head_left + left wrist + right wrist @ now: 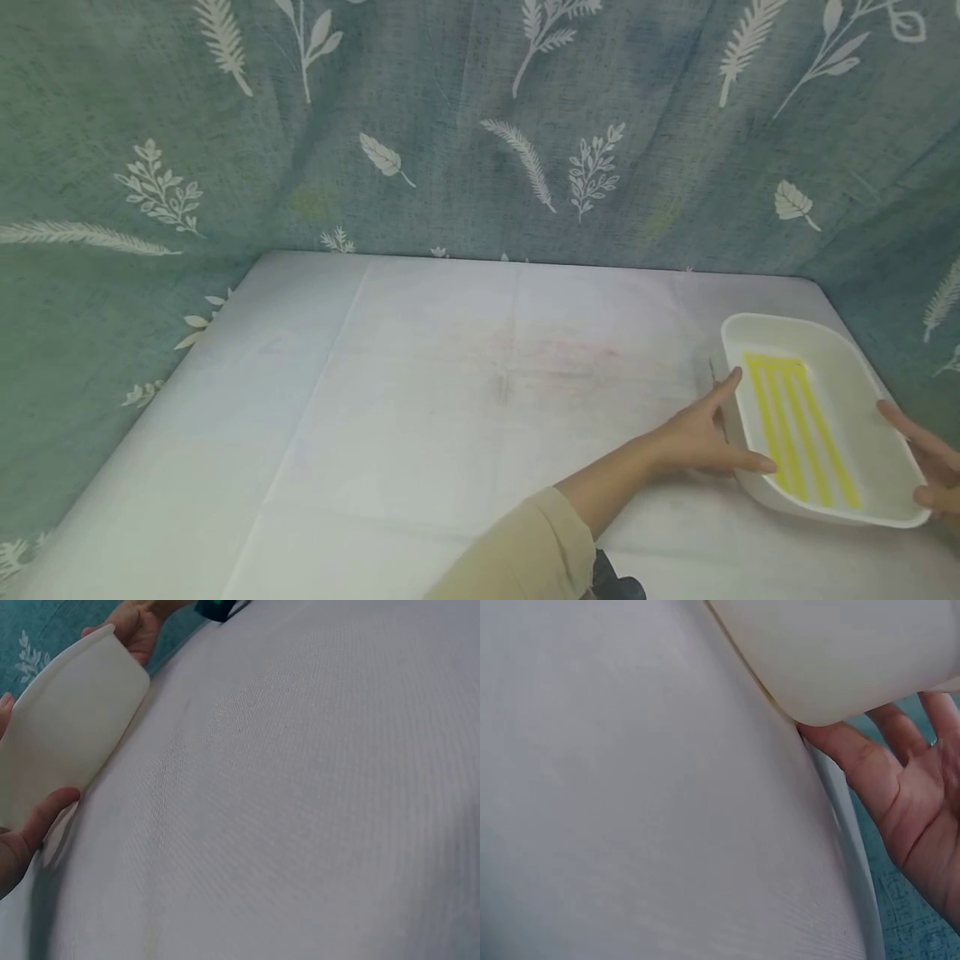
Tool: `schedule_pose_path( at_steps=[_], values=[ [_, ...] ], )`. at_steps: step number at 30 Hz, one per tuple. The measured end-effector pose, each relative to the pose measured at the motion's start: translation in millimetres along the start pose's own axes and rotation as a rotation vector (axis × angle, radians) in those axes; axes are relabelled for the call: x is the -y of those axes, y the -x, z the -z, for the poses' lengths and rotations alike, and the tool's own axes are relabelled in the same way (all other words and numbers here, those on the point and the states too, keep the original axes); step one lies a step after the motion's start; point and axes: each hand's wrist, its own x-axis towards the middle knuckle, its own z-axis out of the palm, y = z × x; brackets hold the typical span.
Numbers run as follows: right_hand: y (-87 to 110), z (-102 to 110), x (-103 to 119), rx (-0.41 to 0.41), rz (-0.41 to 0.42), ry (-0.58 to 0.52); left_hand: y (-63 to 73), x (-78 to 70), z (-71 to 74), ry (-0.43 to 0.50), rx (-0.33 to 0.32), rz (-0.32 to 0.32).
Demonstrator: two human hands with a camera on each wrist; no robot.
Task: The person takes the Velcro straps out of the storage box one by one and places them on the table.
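Note:
A white rectangular tray (870,392) with yellow stripes (798,429) on its floor sits at the right of the white-covered table (450,417). My left hand (693,437) holds the tray's left side, thumb over the rim and index finger stretched along the edge. In the left wrist view the tray (67,727) is seen from outside, with my left thumb (41,814) against its wall. My right hand (933,467) touches the tray's right side. The right wrist view shows that hand (915,795) with palm spread and thumb against the tray's (840,652) rounded corner.
A green cloth with a white leaf print (450,125) hangs behind and along both sides of the table. The table's right edge (851,847) runs just under the tray. My left forearm wears a beige sleeve (525,550).

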Motion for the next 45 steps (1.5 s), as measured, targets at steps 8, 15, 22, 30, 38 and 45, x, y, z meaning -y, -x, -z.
schedule_pose_path(
  at_steps=[8, 15, 22, 30, 38, 45],
  values=[
    [-4.6, -22, 16, -0.042, -0.017, 0.037, 4.3, -0.4, 11.8, -0.004, -0.024, 0.004],
    [-11.3, -34, 24, -0.056, 0.028, 0.183, 4.9, 2.8, 19.5, 0.073, 0.01, -0.038],
    [-17.9, -39, 22, 0.055, 0.194, 0.04, 9.9, 4.6, 28.8, 0.084, 0.028, -0.068],
    [-22.3, -53, 19, -0.044, 0.134, 0.029, 17.6, 9.2, 38.0, 0.124, 0.052, -0.057],
    [-26.5, -65, 27, 0.065, 0.241, 0.011, 23.1, 12.9, 45.8, 0.13, 0.034, -0.044],
    [-29.1, -73, 31, 0.005, 0.178, 0.052, 27.8, 13.2, 50.9, 0.164, 0.02, -0.032]
  ],
)
